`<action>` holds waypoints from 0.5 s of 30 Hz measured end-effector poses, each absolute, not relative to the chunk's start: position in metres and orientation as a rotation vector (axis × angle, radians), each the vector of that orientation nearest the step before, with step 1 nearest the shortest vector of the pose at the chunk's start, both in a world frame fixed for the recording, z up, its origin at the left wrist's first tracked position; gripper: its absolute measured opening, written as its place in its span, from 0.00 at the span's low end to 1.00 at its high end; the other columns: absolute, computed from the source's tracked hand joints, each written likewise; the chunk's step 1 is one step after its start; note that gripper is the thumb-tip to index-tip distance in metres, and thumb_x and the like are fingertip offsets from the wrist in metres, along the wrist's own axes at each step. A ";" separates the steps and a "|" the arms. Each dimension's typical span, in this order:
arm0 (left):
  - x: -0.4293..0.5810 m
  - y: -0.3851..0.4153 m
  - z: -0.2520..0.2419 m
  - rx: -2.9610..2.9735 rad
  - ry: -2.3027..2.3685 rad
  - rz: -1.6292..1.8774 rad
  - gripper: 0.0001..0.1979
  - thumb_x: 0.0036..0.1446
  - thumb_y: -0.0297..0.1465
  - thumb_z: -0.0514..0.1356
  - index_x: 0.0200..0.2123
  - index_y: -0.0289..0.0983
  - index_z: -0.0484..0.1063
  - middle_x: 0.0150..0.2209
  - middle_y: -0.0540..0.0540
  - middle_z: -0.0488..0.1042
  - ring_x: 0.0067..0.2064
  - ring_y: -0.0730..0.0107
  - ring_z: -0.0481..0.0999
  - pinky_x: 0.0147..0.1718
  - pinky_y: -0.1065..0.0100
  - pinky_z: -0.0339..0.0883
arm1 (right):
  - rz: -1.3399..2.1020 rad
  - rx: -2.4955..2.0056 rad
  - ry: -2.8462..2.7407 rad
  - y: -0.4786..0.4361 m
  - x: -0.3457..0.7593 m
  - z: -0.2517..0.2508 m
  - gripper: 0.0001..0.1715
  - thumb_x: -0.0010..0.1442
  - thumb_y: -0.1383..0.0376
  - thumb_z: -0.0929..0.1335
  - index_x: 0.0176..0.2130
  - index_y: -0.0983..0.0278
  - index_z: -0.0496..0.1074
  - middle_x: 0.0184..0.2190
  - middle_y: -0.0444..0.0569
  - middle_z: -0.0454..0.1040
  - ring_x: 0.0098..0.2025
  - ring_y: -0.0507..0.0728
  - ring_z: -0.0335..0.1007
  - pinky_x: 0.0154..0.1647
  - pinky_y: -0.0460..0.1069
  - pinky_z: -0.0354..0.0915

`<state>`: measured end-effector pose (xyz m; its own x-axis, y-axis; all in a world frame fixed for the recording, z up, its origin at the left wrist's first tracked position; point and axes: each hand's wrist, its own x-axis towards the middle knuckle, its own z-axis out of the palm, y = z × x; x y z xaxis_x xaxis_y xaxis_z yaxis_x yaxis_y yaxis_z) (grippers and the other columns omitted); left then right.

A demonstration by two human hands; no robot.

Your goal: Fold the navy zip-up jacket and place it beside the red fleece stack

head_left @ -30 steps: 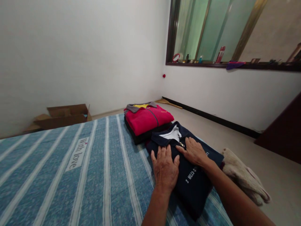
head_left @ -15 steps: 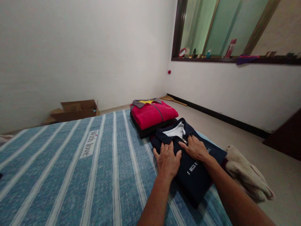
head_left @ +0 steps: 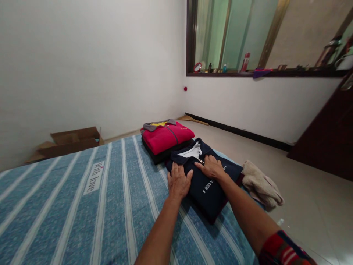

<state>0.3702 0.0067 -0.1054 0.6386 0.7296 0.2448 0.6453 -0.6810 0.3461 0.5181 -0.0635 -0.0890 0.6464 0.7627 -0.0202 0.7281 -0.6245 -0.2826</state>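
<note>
A folded navy zip-neck top (head_left: 205, 180) with white lettering and a pale lining lies on the striped bed, on top of a dark red garment that shows at its edge. My left hand (head_left: 178, 181) rests flat on its left side just below the collar, fingers spread. Beside the zipper pull, my right hand (head_left: 211, 167) lies on the chest, fingers outstretched. Neither hand grips anything. Just behind, a folded pink fleece jacket (head_left: 168, 137) with a grey collar sits on folded black clothing (head_left: 158, 157).
Blue-and-white bedding (head_left: 110, 206) covers the bed. A beige fuzzy garment (head_left: 260, 184) hangs at the right edge. An open cardboard box (head_left: 74, 141) stands beyond the far left edge. A broom (head_left: 194, 120) lies on the floor by the wall; a dark door (head_left: 325, 132) is at right.
The view has swung to the right, so everything sits further left and more of the door and sill shows. Both hands stay pressed on the navy top.
</note>
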 end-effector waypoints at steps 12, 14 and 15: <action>0.357 0.012 -0.108 2.625 1.029 0.449 0.31 0.61 0.42 0.46 0.62 0.31 0.48 0.65 0.36 0.46 0.65 0.58 0.43 0.59 0.50 0.44 | 0.187 -2.654 -1.189 -0.065 0.516 -0.094 0.50 0.56 0.37 0.49 0.59 0.71 0.54 0.59 0.65 0.54 0.61 0.68 0.46 0.55 0.62 0.46; 0.348 0.003 -0.108 2.634 1.019 0.501 0.30 0.61 0.41 0.46 0.62 0.32 0.49 0.65 0.37 0.47 0.65 0.57 0.43 0.59 0.49 0.44 | 0.181 -2.655 -1.195 -0.066 0.516 -0.095 0.48 0.56 0.38 0.48 0.59 0.70 0.54 0.58 0.65 0.55 0.60 0.68 0.47 0.55 0.62 0.47; 0.343 -0.005 -0.107 2.639 1.008 0.530 0.29 0.62 0.40 0.46 0.62 0.33 0.50 0.65 0.38 0.47 0.65 0.57 0.44 0.60 0.49 0.45 | 0.180 -2.656 -1.198 -0.067 0.516 -0.096 0.48 0.57 0.38 0.48 0.59 0.70 0.54 0.58 0.65 0.55 0.60 0.68 0.47 0.55 0.62 0.47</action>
